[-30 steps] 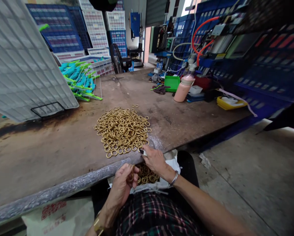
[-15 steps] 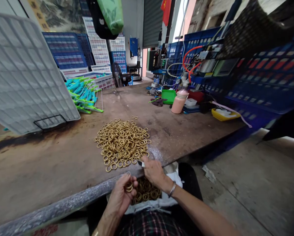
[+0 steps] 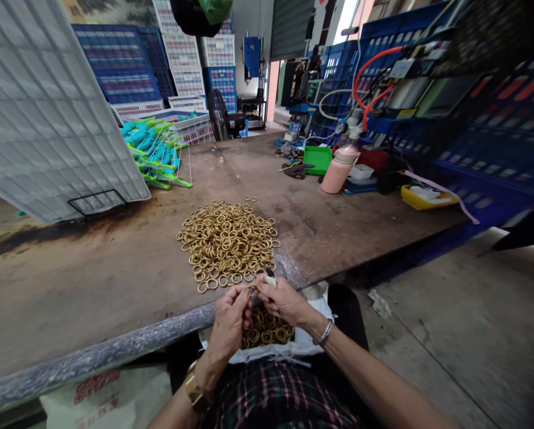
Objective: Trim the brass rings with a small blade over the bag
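Note:
A pile of brass rings (image 3: 228, 242) lies on the worn brown table (image 3: 115, 280) near its front edge. My left hand (image 3: 231, 319) is closed, pinching a brass ring just below the table edge. My right hand (image 3: 281, 298) is closed on a small tool with a pale tip, and its tip meets the left hand's fingers. Under both hands a white bag (image 3: 309, 344) on my lap holds more brass rings (image 3: 267, 332). A bracelet sits on my right wrist, a gold watch on my left.
A white plastic grid crate (image 3: 47, 119) leans at the left. Behind it lie teal and green plastic parts (image 3: 155, 155). A pink bottle (image 3: 338, 170), green tub (image 3: 318, 159) and yellow tray (image 3: 421, 198) stand at the far right. Blue crates line the walls.
My right hand came back from the edge of the ring pile and met my left hand, which rose to the table edge. The camera tilted slightly.

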`<move>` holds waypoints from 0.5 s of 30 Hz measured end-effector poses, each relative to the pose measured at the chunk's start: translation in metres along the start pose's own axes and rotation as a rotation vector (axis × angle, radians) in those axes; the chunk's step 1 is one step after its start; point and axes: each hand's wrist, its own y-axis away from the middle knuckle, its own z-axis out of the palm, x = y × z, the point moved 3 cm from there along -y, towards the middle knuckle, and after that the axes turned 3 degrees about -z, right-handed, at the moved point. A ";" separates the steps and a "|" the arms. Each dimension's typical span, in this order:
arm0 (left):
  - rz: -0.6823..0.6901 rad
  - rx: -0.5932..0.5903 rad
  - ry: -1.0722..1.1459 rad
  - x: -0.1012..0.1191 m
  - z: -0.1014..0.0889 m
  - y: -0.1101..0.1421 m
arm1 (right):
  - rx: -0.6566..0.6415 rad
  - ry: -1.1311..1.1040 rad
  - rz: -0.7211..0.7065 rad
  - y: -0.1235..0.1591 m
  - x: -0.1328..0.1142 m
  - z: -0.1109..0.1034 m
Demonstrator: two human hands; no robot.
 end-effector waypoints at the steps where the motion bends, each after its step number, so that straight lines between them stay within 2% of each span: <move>1: 0.052 0.029 -0.074 0.001 -0.001 0.000 | 0.033 0.067 -0.033 -0.001 -0.001 -0.002; 5: 0.324 0.105 -0.327 0.015 -0.004 0.005 | 0.126 0.375 -0.191 -0.003 -0.009 -0.002; 8: 0.389 0.103 -0.361 0.022 -0.004 0.007 | 0.130 0.517 -0.269 -0.004 -0.013 0.002; 10: 0.322 0.070 -0.341 0.020 -0.004 0.007 | 0.128 0.533 -0.275 -0.005 -0.013 0.004; 15: -0.014 -0.080 -0.150 0.002 -0.005 0.004 | 0.133 0.528 -0.232 -0.006 -0.008 0.003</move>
